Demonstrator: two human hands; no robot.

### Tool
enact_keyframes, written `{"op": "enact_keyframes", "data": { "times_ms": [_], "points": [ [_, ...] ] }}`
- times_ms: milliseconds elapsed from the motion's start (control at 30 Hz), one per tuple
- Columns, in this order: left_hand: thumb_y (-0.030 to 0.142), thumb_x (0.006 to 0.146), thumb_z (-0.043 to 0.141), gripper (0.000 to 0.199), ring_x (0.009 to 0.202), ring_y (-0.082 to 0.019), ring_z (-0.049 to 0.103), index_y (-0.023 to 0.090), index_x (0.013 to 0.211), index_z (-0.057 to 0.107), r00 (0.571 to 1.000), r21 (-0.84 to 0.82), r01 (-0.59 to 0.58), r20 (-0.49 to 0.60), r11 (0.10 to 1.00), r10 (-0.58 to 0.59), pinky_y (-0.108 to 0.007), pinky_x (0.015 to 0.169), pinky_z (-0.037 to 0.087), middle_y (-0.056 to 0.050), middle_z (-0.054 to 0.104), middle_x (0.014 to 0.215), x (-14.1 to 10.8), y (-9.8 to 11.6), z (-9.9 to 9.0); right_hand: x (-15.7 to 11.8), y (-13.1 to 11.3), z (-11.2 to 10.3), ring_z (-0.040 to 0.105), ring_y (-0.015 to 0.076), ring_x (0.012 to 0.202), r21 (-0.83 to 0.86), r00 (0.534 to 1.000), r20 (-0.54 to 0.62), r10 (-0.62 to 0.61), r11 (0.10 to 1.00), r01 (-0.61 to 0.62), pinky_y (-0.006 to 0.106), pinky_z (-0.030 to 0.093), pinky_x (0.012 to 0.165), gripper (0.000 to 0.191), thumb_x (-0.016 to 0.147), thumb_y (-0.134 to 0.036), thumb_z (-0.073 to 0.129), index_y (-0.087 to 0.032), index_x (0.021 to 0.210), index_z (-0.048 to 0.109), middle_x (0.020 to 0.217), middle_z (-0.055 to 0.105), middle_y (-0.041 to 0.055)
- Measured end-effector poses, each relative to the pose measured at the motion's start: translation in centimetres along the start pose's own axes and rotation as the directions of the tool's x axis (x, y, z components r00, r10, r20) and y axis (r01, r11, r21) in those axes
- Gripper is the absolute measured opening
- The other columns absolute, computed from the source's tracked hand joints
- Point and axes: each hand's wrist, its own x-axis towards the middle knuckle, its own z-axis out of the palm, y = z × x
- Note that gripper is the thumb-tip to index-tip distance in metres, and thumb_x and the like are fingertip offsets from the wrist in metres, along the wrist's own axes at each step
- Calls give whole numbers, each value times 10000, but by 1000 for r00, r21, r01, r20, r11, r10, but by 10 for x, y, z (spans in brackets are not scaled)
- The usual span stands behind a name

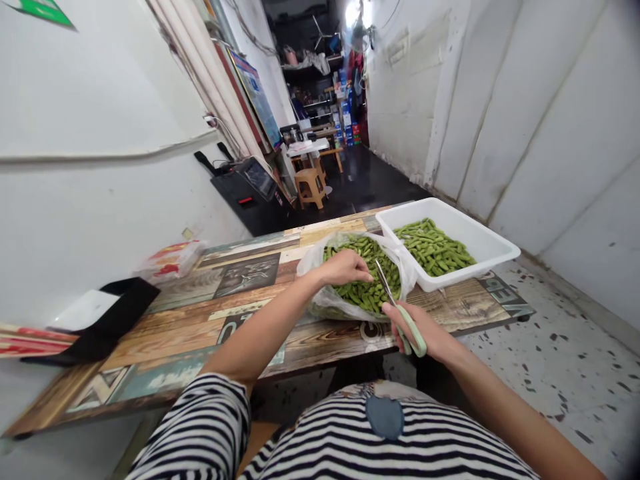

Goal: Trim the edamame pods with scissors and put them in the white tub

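Note:
A clear plastic bag [313, 263] full of green bean pods [367, 293] lies open on the wood-patterned table. Over the pods at the bag's left side is my left hand [347, 268], its fingers bent and pressed together; whether a pod is between them is too small to tell. My right hand [417, 327] holds scissors [413, 331] with pale green handles, at the bag's near right edge. The blades point up and away over the pods. Beside the bag on the right, a white plastic tray [483, 243] holds more green pods [437, 247].
On the table's left lie a red and clear plastic package [173, 260] and a black strap-like object [117, 313] by the wall. Beyond the table are a black case [250, 190], a tan stool [310, 187] and a small white table [307, 148]. A white wall runs along the right.

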Motion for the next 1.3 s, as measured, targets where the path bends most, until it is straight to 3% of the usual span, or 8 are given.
{"op": "enact_keyframes", "data": {
  "times_ms": [167,333,467,600,700,933,1067,1300],
  "points": [
    [407,731,620,318,603,-97,530,113,766,737,998,-11,-50,27,999,51,-201,580,326,-18,667,657,-4,6,2,0,2,-1,489,94,328,-158,996,-16,-83,984,80,189,387,343,438,829,-601,428,-190,683,466,435,486,-49],
    [366,681,673,261,563,-82,492,111,723,710,996,-279,71,-30,958,-83,-203,559,323,11,619,586,-10,10,1,0,1,1,461,95,300,-34,997,-71,-11,999,9,198,365,290,422,779,-595,516,-198,651,449,439,463,-58],
    [313,665,702,240,433,-36,376,114,677,568,966,-688,222,57,691,-254,-193,442,236,15,584,561,-12,12,3,-2,-4,3,475,103,331,211,997,-37,67,976,-57,217,402,322,433,776,-625,496,-194,810,504,475,474,-63],
    [199,681,699,283,451,-21,433,140,691,422,967,-903,177,84,392,-242,-151,430,240,-39,640,649,-10,11,8,-4,-5,6,550,123,410,354,996,80,39,933,-65,238,446,403,516,808,-652,414,-168,959,511,565,542,-32],
    [168,715,675,285,468,-25,474,144,700,391,963,-930,142,50,338,-265,-137,441,285,-48,642,650,-10,14,14,-5,-6,8,561,127,420,364,996,82,28,930,-56,239,442,417,519,812,-647,414,-164,974,513,577,547,-29],
    [161,786,607,232,468,-27,483,153,735,380,952,-927,117,3,357,-306,-132,443,317,-44,649,670,-14,29,31,-7,-17,13,503,115,375,416,998,26,64,907,-69,249,448,382,494,782,-636,474,-171,943,517,526,515,-44],
    [187,785,621,210,454,-31,481,151,794,414,944,-937,164,58,308,-325,-129,436,324,-33,635,641,-20,34,40,-7,-18,15,432,97,313,413,994,-10,105,906,-91,233,415,317,488,764,-644,489,-174,889,537,457,454,-64],
    [202,824,534,140,473,-41,466,139,714,475,861,-991,134,116,2,-495,-129,409,324,-19,546,608,-10,5,6,-3,-6,7,486,110,353,450,995,35,99,887,-104,247,447,358,470,780,-638,477,-182,883,528,497,498,-50]
  ]
}}
